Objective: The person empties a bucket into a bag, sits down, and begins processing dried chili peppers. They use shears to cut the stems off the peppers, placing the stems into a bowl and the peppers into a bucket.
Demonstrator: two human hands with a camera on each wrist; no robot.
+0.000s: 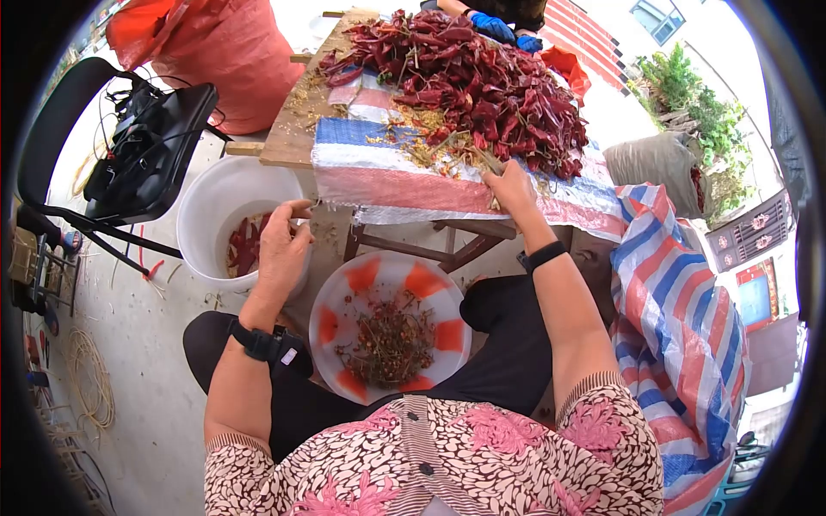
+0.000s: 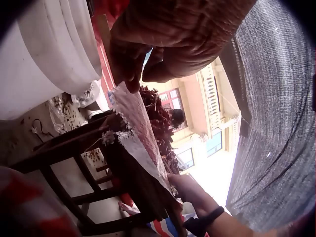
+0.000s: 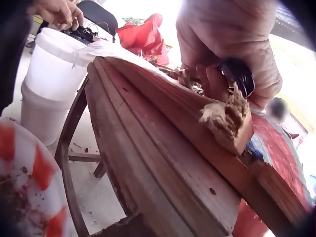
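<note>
Over the white bucket [image 1: 200,211], my left hand [image 1: 282,245] hangs with fingers loosely bent and nothing visible in them; red peppers [image 1: 248,245] lie inside the bucket. At the table's near edge, my right hand [image 1: 514,191] rests on the striped sheet [image 1: 413,185], beside pale stalks and yellow bits. In the right wrist view its fingers curl round a dark, glossy curved thing [image 3: 238,74], whose kind I cannot tell. A large heap of dried red peppers [image 1: 465,73] covers the sheet beyond that hand.
Between the knees sits a red-and-white basin [image 1: 320,331] of stems and scraps. A black folding chair [image 1: 142,185] with cables stands left, near a red sack [image 1: 215,69]. Striped plastic sheeting [image 1: 680,335] hangs at right. Another person's blue-gloved hand [image 1: 492,27] reaches the heap's far side.
</note>
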